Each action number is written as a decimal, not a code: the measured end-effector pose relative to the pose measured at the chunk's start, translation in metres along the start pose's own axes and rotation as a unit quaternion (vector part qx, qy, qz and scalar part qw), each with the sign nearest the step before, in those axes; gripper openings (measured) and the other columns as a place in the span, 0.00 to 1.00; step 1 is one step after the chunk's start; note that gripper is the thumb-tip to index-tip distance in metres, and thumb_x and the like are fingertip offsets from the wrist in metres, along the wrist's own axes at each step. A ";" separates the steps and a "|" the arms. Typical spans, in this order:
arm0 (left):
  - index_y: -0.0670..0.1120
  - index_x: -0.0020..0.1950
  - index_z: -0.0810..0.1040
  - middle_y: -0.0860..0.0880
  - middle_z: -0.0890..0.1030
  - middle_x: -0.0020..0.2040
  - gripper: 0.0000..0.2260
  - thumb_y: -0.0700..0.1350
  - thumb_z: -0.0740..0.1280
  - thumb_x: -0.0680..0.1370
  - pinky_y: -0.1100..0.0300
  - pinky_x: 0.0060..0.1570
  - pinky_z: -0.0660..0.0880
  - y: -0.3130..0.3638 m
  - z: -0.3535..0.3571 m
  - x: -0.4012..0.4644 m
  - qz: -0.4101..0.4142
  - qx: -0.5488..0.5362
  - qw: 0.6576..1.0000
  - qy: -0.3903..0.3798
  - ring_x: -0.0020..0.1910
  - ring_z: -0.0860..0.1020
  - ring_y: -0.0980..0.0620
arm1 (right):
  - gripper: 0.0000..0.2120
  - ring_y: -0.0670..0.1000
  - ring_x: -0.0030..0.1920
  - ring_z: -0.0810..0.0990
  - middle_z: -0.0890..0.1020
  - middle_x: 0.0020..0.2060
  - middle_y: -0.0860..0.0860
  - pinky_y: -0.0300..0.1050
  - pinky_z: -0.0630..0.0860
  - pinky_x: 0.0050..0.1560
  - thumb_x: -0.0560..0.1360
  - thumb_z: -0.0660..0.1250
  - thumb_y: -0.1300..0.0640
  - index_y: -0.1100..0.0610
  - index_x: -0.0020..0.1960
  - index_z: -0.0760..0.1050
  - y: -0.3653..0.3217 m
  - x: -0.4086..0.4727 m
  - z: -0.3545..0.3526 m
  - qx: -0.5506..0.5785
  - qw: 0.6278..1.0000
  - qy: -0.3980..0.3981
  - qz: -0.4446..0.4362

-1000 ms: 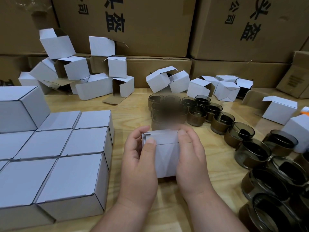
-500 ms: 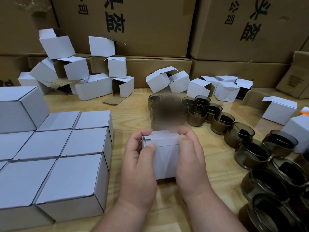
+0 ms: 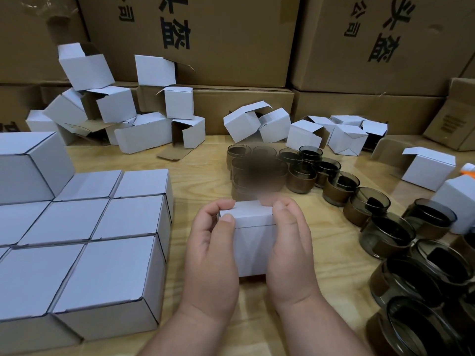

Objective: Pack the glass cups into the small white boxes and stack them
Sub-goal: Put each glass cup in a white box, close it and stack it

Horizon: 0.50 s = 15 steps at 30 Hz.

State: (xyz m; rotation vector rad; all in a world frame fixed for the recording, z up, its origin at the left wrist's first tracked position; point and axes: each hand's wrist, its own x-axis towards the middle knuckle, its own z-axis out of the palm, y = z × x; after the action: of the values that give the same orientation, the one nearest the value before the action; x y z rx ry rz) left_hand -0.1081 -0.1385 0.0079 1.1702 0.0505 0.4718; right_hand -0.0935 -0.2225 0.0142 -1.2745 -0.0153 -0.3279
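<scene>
**A:** What has just changed?

**B:** A moment ago the lid flap of the small white box (image 3: pixel 253 240) stood slightly raised with its tab showing. Now the flap lies flat and the top edge looks closed. The left hand (image 3: pixel 212 255) and right hand (image 3: pixel 290 250) hold the box from either side, thumbs on the near top corners and fingers curled over the far edge. It stands on the bench (image 3: pixel 329 242), front and centre.

**A:** So what does that mean for the job?

**B:** This box seems ready to join the stack. Whether a cup is inside cannot be seen.

**A:** Where would it go?

**B:** Just to the left is a block of closed white boxes (image 3: pixel 108 273), packed edge to edge, with one more box sitting on top at the far left.

**A:** And what else is around?

**B:** Smoky glass cups (image 3: pixel 385 232) curve from the middle of the bench down the right side, near the right wrist. Empty open boxes (image 3: pixel 303 134) lie tumbled at the back against big brown cartons (image 3: pixel 231 39). The way left looks unobstructed; the cups on the right are close enough to knock.
</scene>
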 end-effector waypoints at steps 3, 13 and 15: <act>0.50 0.52 0.80 0.63 0.84 0.45 0.12 0.48 0.61 0.73 0.73 0.34 0.73 0.000 0.000 0.000 0.000 0.007 1.000 0.003 0.39 0.79 0.67 | 0.12 0.37 0.40 0.79 0.83 0.41 0.38 0.30 0.73 0.36 0.73 0.62 0.46 0.50 0.48 0.80 0.000 0.000 0.001 -0.003 1.000 0.006 0.002; 0.48 0.52 0.80 0.62 0.84 0.50 0.14 0.46 0.60 0.71 0.70 0.35 0.75 -0.001 -0.001 0.000 -0.015 0.004 1.000 -0.003 0.43 0.81 0.65 | 0.12 0.40 0.41 0.79 0.84 0.42 0.42 0.33 0.74 0.37 0.72 0.61 0.50 0.52 0.49 0.81 0.002 0.000 0.001 0.001 1.000 0.017 -0.002; 0.48 0.52 0.80 0.61 0.84 0.52 0.14 0.45 0.60 0.70 0.70 0.37 0.75 0.000 0.000 -0.001 -0.015 0.001 1.000 -0.007 0.45 0.81 0.65 | 0.12 0.41 0.42 0.79 0.84 0.43 0.43 0.33 0.74 0.38 0.71 0.62 0.51 0.53 0.49 0.81 0.003 0.000 0.001 0.007 1.000 0.024 -0.007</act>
State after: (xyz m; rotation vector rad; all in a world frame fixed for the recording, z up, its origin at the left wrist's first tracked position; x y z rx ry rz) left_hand -0.1086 -0.1384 0.0075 1.1724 0.0562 0.4368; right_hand -0.0927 -0.2210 0.0112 -1.2532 0.0148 -0.3688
